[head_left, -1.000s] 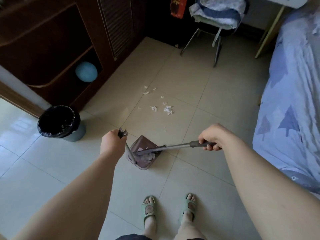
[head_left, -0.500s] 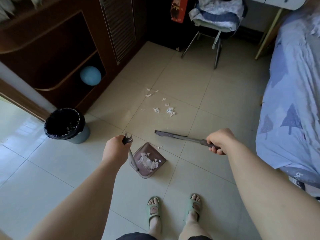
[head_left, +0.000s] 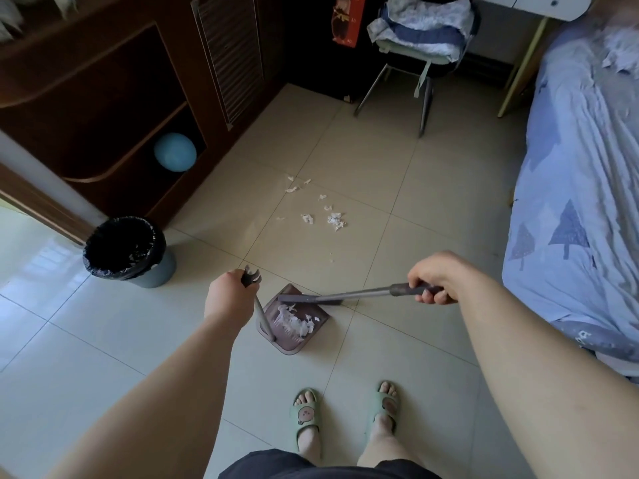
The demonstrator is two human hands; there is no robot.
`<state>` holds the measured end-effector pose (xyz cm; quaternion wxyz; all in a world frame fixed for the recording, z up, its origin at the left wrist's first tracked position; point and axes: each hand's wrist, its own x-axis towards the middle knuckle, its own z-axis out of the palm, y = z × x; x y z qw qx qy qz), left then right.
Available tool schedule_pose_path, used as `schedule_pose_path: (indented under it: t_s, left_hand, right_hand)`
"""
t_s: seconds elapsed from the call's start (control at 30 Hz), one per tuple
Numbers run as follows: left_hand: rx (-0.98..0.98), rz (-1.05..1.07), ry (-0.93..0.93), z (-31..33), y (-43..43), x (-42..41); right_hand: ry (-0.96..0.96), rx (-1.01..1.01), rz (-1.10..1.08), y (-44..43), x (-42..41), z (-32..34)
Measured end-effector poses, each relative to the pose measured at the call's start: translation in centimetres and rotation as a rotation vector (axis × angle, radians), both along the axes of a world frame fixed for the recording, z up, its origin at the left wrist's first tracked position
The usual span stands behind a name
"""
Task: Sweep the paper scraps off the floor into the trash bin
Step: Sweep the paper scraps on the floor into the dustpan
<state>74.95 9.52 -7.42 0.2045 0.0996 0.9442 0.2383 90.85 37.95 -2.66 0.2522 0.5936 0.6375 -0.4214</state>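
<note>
Head view: loose paper scraps (head_left: 334,221) lie on the tiled floor (head_left: 103,357), a small scatter at 12 o'clock from the dustpan (head_left: 294,345) and well apart from it. One tiny bit (head_left: 331,261) sits between the scatter and the pan. More white scraps are heaped inside the pan.

Dustpan is on the floor, mouth facing about 1 o'clock, with its pole handle (head_left: 264,316) rising from the rear. Left grip (head_left: 226,295) is curled tight round the top of that handle, the forked end poking out above the fist. Right grip (head_left: 434,280) is wrapped round the dark sleeve of the broom (head_left: 363,292), fingers closed under it. The shaft runs toward 9 o'clock from that grip, and the brush head (head_left: 309,299) lies across the pan's mouth.

Trash bin (head_left: 160,274) is at 10 o'clock from the pan, near but apart. Its black liner (head_left: 103,267) is folded over the rim, and a few white bits show inside.

Green slippers (head_left: 306,414) are at 6 o'clock, toes toward the pan. Bed (head_left: 570,202) with a blue tree-print sheet runs along 3 o'clock. Chair (head_left: 423,46) piled with cloth is at 1 o'clock. Dark wood cabinet (head_left: 103,98) is at 10–11 o'clock, with a blue ball (head_left: 175,152) in its lower open shelf.
</note>
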Motion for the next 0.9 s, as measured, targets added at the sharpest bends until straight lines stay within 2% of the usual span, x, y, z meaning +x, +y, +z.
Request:
schedule_pose_path:
  t_s: [0.3, 0.47, 0.6, 0.73, 0.9]
  left_hand:
    - [0.025, 0.011, 0.018, 0.2, 1.3, -0.3]
    - [0.032, 0.019, 0.008, 0.1, 3.1, -0.8]
    - [0.037, 0.046, 0.016, 0.0, 5.2, -1.4]
    - [0.029, 0.093, 0.002, -0.1, 7.6, -2.1]
    - [0.008, 0.098, 0.018, 0.2, 10.9, -4.0]
  right_hand:
    - [0.098, 0.190, -0.168, 0.0, 0.2, -0.9]
    - [0.158, 0.188, -0.309, 1.8, 0.5, -2.5]
    - [0.197, 0.108, -0.380, 3.9, -0.6, -4.0]
    - [0.175, 0.089, -0.355, 5.8, -2.2, -5.5]
    - [0.078, 0.048, -0.144, 7.6, -4.3, -5.3]
